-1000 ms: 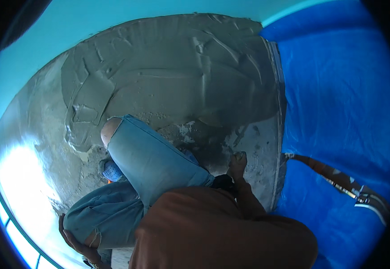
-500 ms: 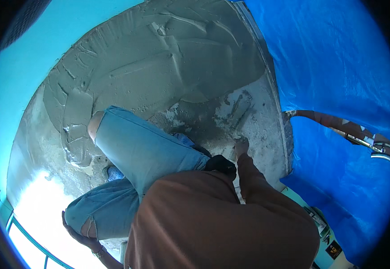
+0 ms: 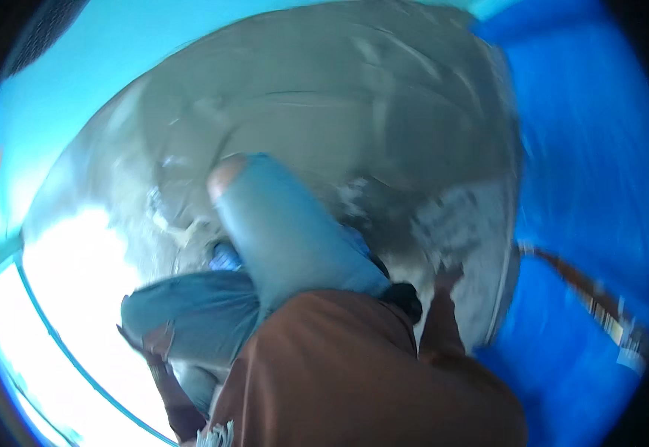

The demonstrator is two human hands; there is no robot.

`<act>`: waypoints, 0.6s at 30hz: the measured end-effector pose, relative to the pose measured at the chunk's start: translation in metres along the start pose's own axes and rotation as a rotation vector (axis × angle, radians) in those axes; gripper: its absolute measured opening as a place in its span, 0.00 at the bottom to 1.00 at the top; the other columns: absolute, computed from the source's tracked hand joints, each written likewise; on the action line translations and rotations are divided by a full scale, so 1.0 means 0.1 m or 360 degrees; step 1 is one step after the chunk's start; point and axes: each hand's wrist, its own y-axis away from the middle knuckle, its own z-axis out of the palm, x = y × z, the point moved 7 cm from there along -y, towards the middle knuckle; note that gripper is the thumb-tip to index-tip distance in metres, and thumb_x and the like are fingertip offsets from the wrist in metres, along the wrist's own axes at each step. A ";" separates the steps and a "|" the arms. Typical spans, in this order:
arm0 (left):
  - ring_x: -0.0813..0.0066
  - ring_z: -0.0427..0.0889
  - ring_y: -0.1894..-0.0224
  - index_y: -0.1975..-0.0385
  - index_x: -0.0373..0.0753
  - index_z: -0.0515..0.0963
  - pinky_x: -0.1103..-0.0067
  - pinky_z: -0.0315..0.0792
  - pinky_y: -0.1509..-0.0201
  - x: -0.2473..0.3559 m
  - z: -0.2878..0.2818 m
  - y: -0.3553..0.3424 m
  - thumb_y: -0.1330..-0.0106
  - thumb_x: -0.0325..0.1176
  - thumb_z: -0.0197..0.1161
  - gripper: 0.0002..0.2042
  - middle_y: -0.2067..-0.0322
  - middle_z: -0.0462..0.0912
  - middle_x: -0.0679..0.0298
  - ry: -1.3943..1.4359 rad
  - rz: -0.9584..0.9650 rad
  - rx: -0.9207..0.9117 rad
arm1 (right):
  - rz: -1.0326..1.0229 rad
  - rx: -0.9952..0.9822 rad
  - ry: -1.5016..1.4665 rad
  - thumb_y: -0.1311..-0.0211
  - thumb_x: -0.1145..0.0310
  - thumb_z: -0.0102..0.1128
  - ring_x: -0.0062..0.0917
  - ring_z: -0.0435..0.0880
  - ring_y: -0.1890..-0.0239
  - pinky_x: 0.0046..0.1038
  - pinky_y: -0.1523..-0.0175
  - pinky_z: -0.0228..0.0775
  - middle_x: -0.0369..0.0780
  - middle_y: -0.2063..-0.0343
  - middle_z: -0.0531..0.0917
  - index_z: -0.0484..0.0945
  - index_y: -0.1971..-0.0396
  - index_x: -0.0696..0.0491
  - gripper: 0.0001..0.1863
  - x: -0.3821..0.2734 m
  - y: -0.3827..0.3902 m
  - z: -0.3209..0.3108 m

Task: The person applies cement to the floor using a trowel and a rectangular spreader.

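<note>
My left hand point(image 3: 142, 341) rests along the outer side of my bent left knee, its fingers stretched out and partly hidden by the torn jeans point(image 3: 190, 309). It holds nothing that I can see. Low at my right side, my right hand point(image 3: 447, 277) is over the pale bare floor point(image 3: 455, 223), fingers apart and somewhat blurred. No tool shows in it. Ahead of my knees spreads a broad layer of wet grey mortar point(image 3: 302, 127), with ridges and swirl marks on its surface.
A turquoise wall point(image 3: 138, 45) curves along the left and far side. Blue plastic sheeting point(image 3: 585, 134) hangs at the right, with a gap showing a brownish strip point(image 3: 563, 276). Bright light washes out the lower left, beside a turquoise frame point(image 3: 64, 350). My blue shoe point(image 3: 225, 257) is on the floor.
The view has swung, so the floor and my legs sit farther right. My right hand's fingers look more spread; my left hand stays at the knee.
</note>
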 end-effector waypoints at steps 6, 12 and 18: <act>0.48 0.71 0.31 0.31 0.36 0.69 0.56 0.64 0.26 -0.38 -1.61 0.67 0.25 0.51 0.54 0.30 0.35 0.74 0.44 -0.0983 0.0382 0.0642 | -0.0547 -0.0171 -0.0378 0.31 0.62 0.63 0.54 0.71 0.35 0.49 0.30 0.64 0.60 0.38 0.72 0.68 0.35 0.68 0.32 -1.55 0.12 0.25; 0.47 0.72 0.33 0.33 0.37 0.71 0.56 0.67 0.28 -1.48 -2.86 0.65 0.27 0.47 0.59 0.28 0.37 0.75 0.44 -0.1584 0.0011 0.1130 | -0.1448 -0.0198 -0.0506 0.33 0.69 0.65 0.46 0.74 0.38 0.43 0.38 0.73 0.55 0.43 0.75 0.70 0.37 0.64 0.27 -2.15 -0.48 0.12; 0.44 0.74 0.37 0.37 0.36 0.74 0.57 0.70 0.33 -2.61 -3.05 1.10 0.32 0.40 0.65 0.25 0.41 0.77 0.44 -0.1914 -0.0456 0.1527 | -0.1489 -0.0609 -0.0432 0.27 0.72 0.60 0.42 0.79 0.41 0.41 0.35 0.72 0.52 0.40 0.76 0.67 0.33 0.61 0.26 -4.25 -0.88 -0.72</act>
